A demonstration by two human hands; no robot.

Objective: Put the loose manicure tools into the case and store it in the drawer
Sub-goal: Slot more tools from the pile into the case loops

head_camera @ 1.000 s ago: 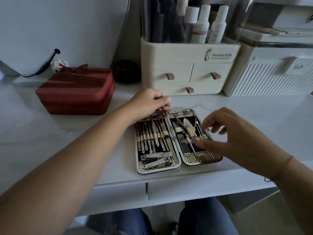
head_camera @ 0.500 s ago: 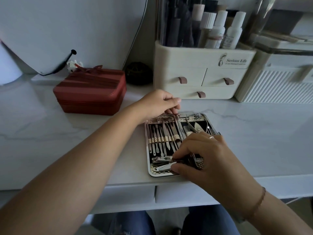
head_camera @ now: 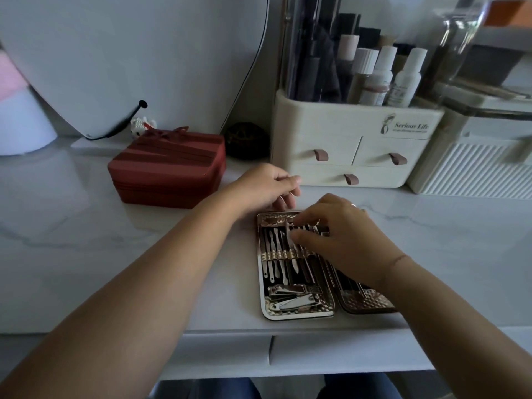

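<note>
Manicure case [head_camera: 298,314] lies open flat on the counter [head_camera: 86,226], hinge running front to back, near end close to the counter's front edge. Left half: row of slim tools [head_camera: 273,243] upright under a gold elastic band [head_camera: 277,254], nail clippers [head_camera: 293,299] lying across the near end. Right half is mostly hidden under the right hand [head_camera: 345,240]; only its gold near end shows. Right fingers are curled in and narrow, thumb and forefinger close together at the tops of the slim tools near the hinge; the spot is blurred, so I can't tell if they pinch one. Left hand [head_camera: 263,188] sits at the case's far-left corner, fingers loosely bent, tips down at the far rim, gripping nothing I can see. Behind the case is a cream organizer [head_camera: 357,128]: three small drawers with brown tab pulls, all closed, and a top bin packed with bottles [head_camera: 406,79] and dark tubes. Beside it on the right is a white ribbed box [head_camera: 472,171]. Back left is a red striped zip pouch [head_camera: 167,168], closed, with a dark round object [head_camera: 246,141] between it and the organizer. Under the counter edge are two drawer fronts [head_camera: 331,355], closed. Open marble surface shows left of the case up to the pouch, and a wide stretch to the right. The gap between the case and the organizer is narrow and taken up by the left hand.
</note>
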